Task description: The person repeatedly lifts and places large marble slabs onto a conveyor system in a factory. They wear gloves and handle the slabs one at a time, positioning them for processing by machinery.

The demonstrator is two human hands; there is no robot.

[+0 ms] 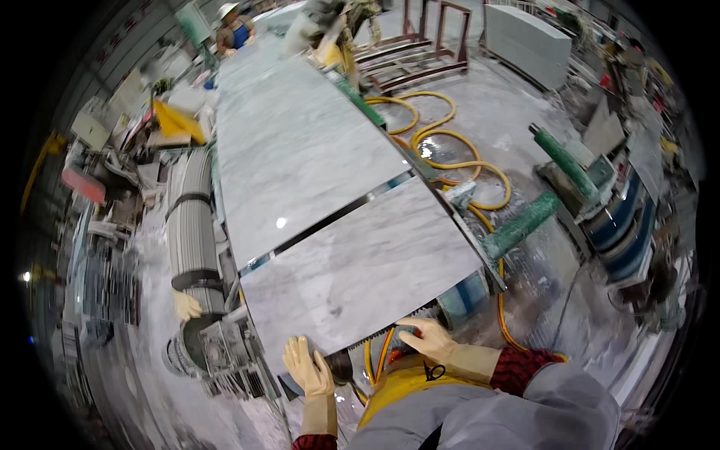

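A near grey-veined marble slab lies flat on a conveyor, its front edge toward me. My left hand, in a cream rubber glove, rests at that slab's near left corner with fingers stretched out. Close to the middle of the front edge is my right hand, gloved alike, its fingers extended leftward and nothing visible in its grip. A small red part shows just beneath the right fingers; whether they touch it I cannot tell. Beyond a narrow gap lies a longer marble slab.
A ribbed grey motor runs along the left side, with a loose cream glove below it. Yellow hoses coil on the wet floor at right, near green rollers. A person stands at the far left end.
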